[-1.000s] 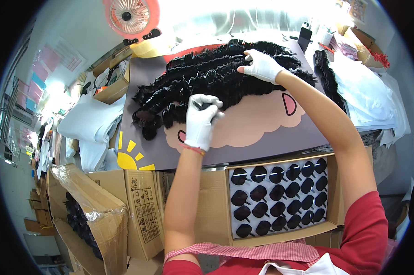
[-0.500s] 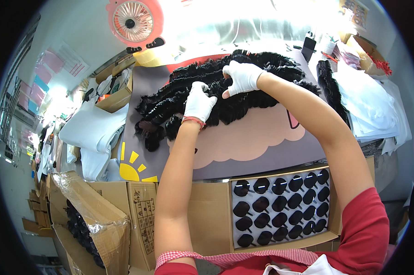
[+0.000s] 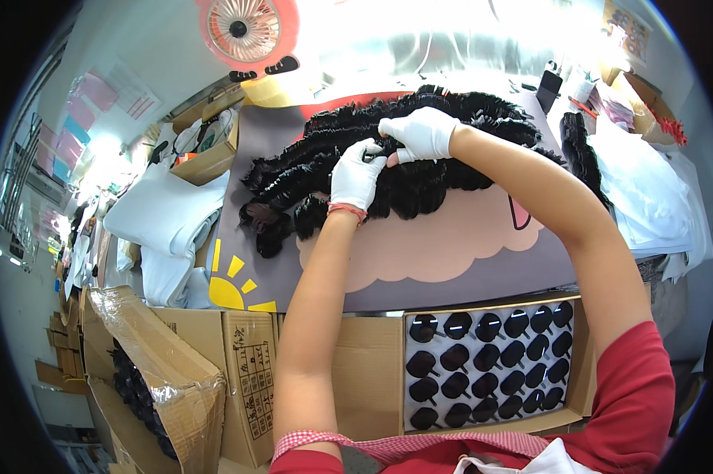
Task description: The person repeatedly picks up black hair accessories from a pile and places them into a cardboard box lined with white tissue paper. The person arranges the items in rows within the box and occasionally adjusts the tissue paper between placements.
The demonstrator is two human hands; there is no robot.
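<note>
Rows of black furry, hair-like strips (image 3: 411, 189) lie across a printed mat (image 3: 356, 299) on the table. My left hand (image 3: 356, 175), in a white glove, is closed with its fingertips pinching a black furry strip near the middle of the rows. My right hand (image 3: 423, 134), gloved too with the thumb tip bare, is closed just beside it. Its thumb and fingers grip the same dark strip, and both sets of fingertips nearly touch. The strip's exact shape is lost against the black rows behind it.
In front of the table, an open carton (image 3: 364, 379) holds several rows of dark, rounded, stemmed pieces (image 3: 487, 357). Another carton (image 3: 174, 387) with black contents stands to the left. A pink fan (image 3: 242, 31) stands at the back. White sheets (image 3: 649, 189) lie right, pale cloth (image 3: 163, 229) left.
My hands have come together, fingertips now meeting over the rows. The left has shifted slightly rightward. The whole view has moved a little, pushing the table and carton rightward in the picture.
</note>
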